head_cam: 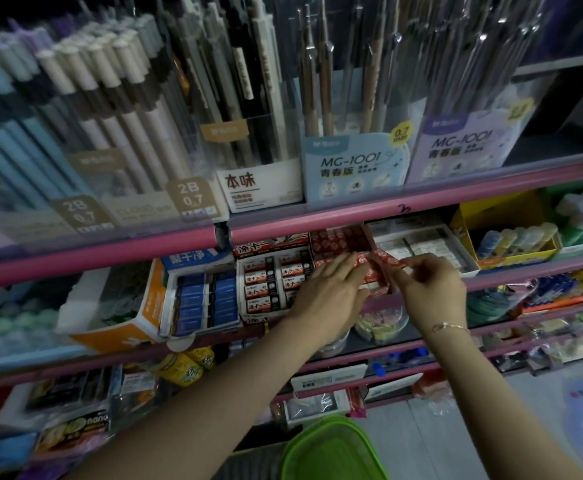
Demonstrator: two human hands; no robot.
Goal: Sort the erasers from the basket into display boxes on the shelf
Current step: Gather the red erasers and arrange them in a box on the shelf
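Red erasers (382, 263): pinched in right hand (432, 289), long axis left-right, just over red box (338, 242) on mid shelf. Left hand (331, 292): fingers straight, touching erasers' left end; box lies just beyond, nearer left hand.

This is a stationery shop: pink-edged shelves (387, 211) carry rows of pens in clear display boxes (259, 168) with printed brand cards, open cartons of boxed erasers (272, 282), and what look like glue sticks (515, 239) in a yellow tray.
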